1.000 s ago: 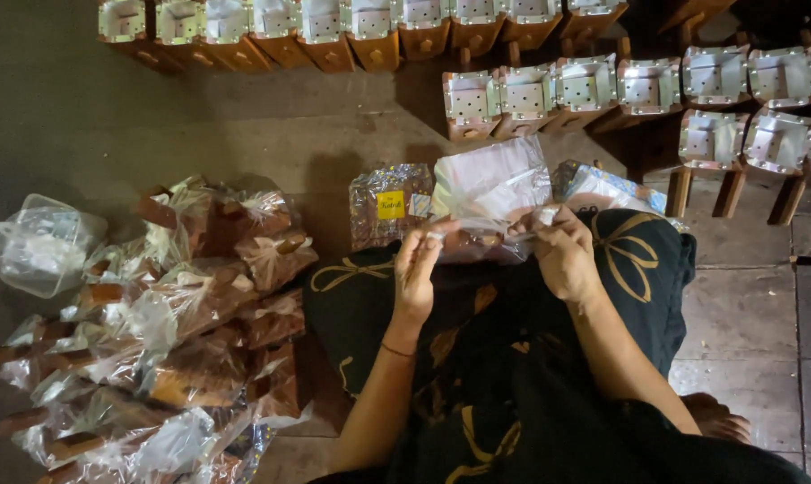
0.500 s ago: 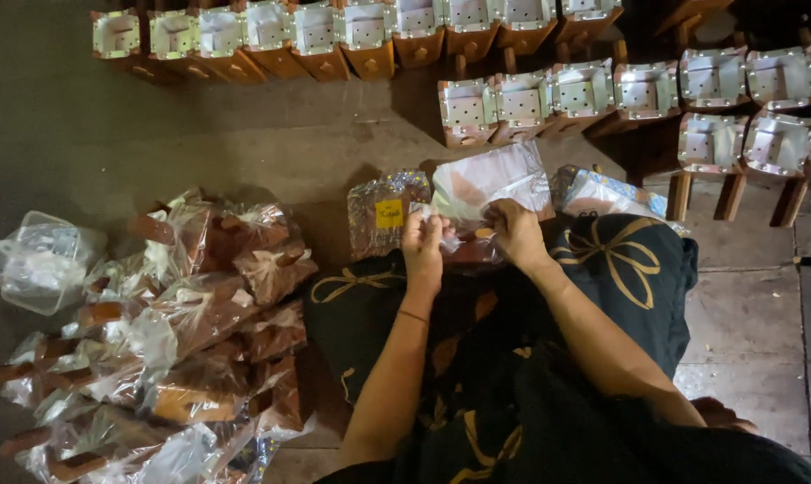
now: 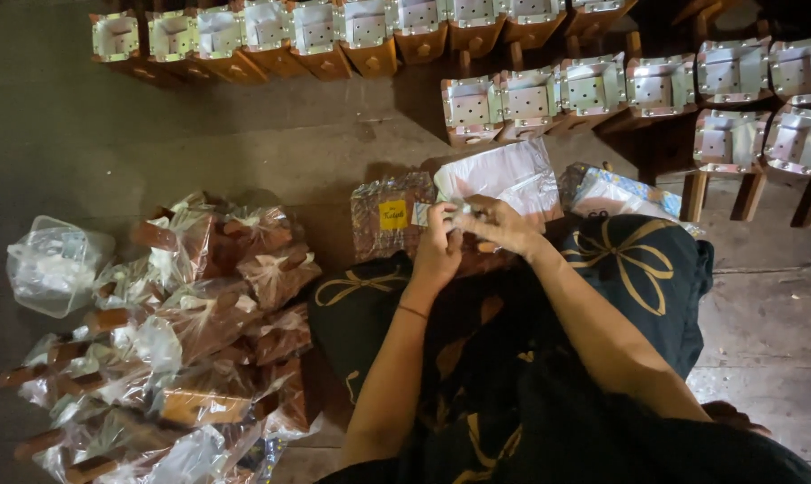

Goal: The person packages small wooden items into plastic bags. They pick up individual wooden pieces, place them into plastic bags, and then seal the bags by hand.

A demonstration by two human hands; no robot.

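While both hands, left hand (image 3: 438,244) and right hand (image 3: 498,224), pinch it, the clear plastic bag (image 3: 504,175) looks crinkled.

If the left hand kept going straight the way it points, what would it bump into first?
The left hand points away from the body, so it would probably meet the clear plastic bag lying just ahead first. Depth is hard to judge from above.
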